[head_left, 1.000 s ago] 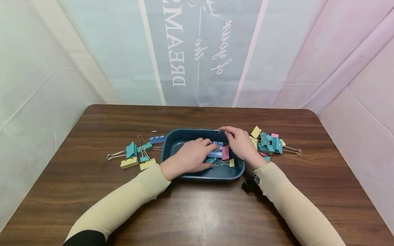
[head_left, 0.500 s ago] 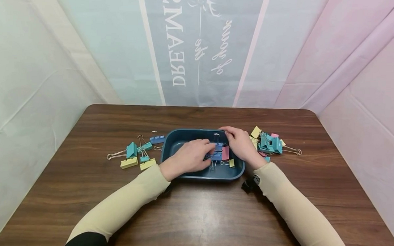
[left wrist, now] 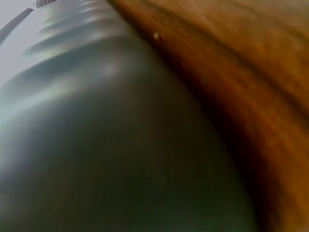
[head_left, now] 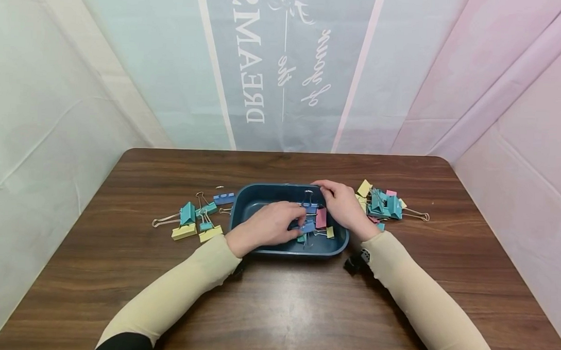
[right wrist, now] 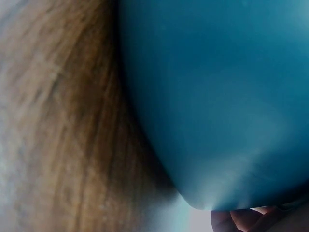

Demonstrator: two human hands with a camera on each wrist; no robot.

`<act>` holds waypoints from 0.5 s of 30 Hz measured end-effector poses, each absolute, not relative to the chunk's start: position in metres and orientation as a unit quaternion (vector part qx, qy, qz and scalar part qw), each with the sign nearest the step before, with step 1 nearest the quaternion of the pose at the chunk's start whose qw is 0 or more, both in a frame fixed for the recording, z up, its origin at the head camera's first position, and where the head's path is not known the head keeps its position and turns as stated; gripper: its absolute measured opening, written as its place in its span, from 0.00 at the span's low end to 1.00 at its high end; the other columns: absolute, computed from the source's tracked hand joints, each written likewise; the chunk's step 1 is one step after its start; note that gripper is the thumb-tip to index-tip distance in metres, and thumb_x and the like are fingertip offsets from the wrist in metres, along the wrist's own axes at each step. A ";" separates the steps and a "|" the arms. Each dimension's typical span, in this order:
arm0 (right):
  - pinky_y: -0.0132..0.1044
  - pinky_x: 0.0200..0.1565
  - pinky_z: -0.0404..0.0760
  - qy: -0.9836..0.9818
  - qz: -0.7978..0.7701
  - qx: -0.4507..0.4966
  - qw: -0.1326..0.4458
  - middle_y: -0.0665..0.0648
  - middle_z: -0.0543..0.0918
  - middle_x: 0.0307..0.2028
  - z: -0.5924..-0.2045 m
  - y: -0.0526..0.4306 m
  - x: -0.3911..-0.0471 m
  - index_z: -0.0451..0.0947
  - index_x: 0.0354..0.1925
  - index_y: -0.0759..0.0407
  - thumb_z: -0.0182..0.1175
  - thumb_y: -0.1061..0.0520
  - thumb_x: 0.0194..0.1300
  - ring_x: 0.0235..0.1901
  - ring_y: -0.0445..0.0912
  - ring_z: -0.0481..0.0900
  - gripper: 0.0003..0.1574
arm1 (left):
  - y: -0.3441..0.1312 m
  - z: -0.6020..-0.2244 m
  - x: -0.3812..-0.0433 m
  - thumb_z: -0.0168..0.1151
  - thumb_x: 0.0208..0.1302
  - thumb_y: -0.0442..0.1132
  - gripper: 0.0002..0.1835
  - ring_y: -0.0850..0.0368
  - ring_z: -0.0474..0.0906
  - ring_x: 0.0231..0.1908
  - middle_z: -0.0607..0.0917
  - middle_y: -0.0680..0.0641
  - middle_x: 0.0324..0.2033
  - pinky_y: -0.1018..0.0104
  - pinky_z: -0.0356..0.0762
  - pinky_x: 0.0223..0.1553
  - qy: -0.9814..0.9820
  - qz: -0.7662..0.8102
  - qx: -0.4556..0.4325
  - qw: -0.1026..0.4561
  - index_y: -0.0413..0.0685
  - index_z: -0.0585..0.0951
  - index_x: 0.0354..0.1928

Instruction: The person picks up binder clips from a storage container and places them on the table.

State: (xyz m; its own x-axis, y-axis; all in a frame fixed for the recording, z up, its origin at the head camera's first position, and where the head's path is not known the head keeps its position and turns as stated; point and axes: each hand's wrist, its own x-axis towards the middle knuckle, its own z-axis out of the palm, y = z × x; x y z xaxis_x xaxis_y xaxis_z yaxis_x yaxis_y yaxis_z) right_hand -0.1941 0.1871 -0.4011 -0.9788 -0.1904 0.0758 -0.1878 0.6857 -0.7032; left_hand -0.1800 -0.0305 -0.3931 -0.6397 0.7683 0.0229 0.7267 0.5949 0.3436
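Note:
A dark blue plastic bin (head_left: pixel 268 251) sits mid-table with several binder clips inside. My left hand (head_left: pixel 271 223) reaches in over its near left side, fingers bent, and pinches a blue binder clip (head_left: pixel 308 227) between thumb and fingertips. Another blue binder clip (head_left: pixel 311 209), a pink one (head_left: pixel 321 217) and a small yellow one (head_left: pixel 330 232) lie beside it. My right hand (head_left: pixel 344 205) grips the bin at its far right corner; in the right wrist view its fingers (right wrist: pixel 246 220) curl at the edge of the bin wall (right wrist: pixel 217 106). The left wrist view holds mostly the blurred bin wall (left wrist: pixel 120 145).
Left of the bin lie loose binder clips, among them a teal one (head_left: pixel 188 213), a yellow one (head_left: pixel 183 232) and a blue one (head_left: pixel 224 199). A heap of teal, yellow and pink clips (head_left: pixel 385 204) lies right of it, beside my right forearm. The table (head_left: pixel 285 309) meets a printed curtain (head_left: pixel 283 92) behind.
My left fingers have drawn in and curled around the near blue clip, which has tilted and moved apart from the other blue one. The right hand and bin stay put.

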 end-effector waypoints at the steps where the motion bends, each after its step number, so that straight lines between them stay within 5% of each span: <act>1: 0.43 0.26 0.67 0.918 -0.384 -0.103 0.002 0.60 0.80 0.35 -0.401 0.187 -0.194 0.78 0.61 0.50 0.45 0.57 0.80 0.18 0.49 0.65 0.20 | -0.031 -0.393 -0.180 0.69 0.64 0.45 0.08 0.60 0.73 0.31 0.77 0.56 0.31 0.68 0.73 0.34 0.888 0.171 0.421 0.075 0.58 0.76 0.33; 10: 0.42 0.25 0.67 0.919 -0.381 -0.102 0.003 0.59 0.74 0.27 -0.401 0.188 -0.195 0.78 0.61 0.50 0.45 0.57 0.80 0.16 0.49 0.64 0.20 | -0.034 -0.390 -0.182 0.69 0.64 0.43 0.08 0.61 0.74 0.32 0.79 0.55 0.32 0.68 0.74 0.36 0.875 0.229 0.416 0.097 0.57 0.77 0.33; 15: 0.43 0.26 0.67 0.918 -0.385 -0.099 0.004 0.60 0.80 0.33 -0.401 0.187 -0.194 0.78 0.61 0.50 0.46 0.56 0.80 0.18 0.50 0.65 0.20 | -0.040 -0.383 -0.182 0.69 0.64 0.43 0.07 0.63 0.77 0.39 0.81 0.58 0.37 0.68 0.76 0.45 0.878 0.243 0.403 0.090 0.57 0.79 0.38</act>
State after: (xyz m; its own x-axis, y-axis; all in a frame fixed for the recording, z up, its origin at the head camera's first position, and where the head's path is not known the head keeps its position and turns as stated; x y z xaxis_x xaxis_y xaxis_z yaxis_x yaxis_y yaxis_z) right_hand -0.1942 0.1871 -0.4007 -0.9806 -0.1842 0.0677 -0.1774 0.6847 -0.7069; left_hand -0.1823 -0.0399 -0.3833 -0.6586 0.7515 0.0380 0.6638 0.5565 0.4996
